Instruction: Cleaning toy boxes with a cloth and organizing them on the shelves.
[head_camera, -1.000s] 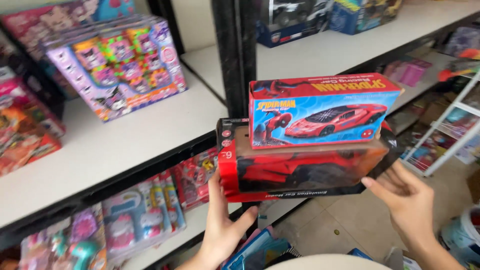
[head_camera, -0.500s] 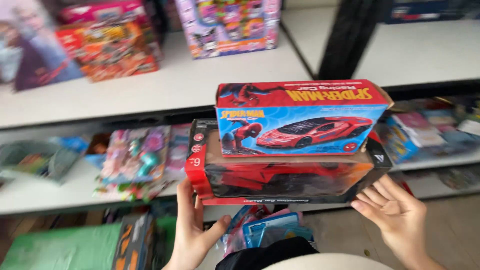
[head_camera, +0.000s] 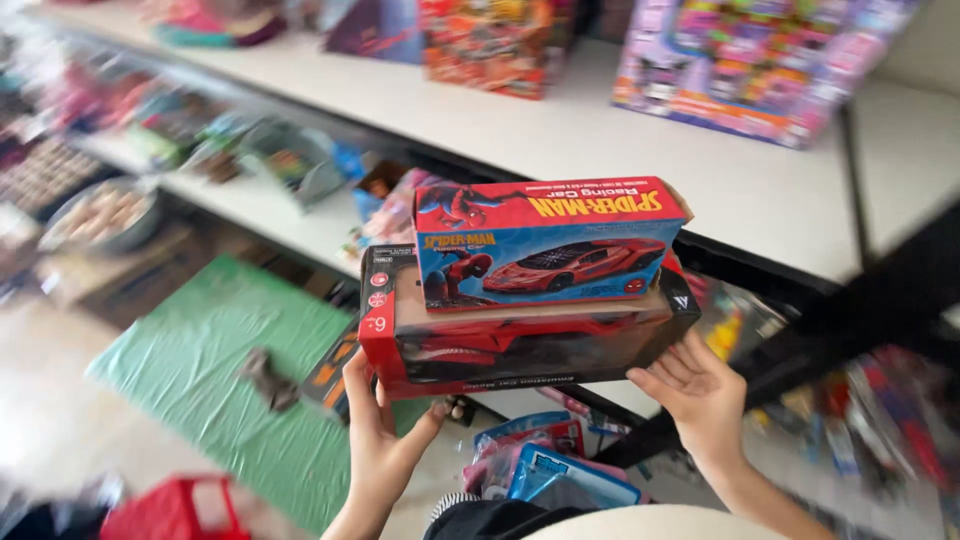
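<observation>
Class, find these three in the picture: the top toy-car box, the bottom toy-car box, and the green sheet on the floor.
Top box (head_camera: 545, 255): head view, on its blue front face with the red car picture.
Bottom box (head_camera: 520, 345): head view, on its clear window.
Green sheet (head_camera: 215, 360): head view, on its middle.

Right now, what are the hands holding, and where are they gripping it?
Two stacked toy car boxes: left hand under the lower box at its left end, right hand under its right end; the upper box rests on top.
</observation>
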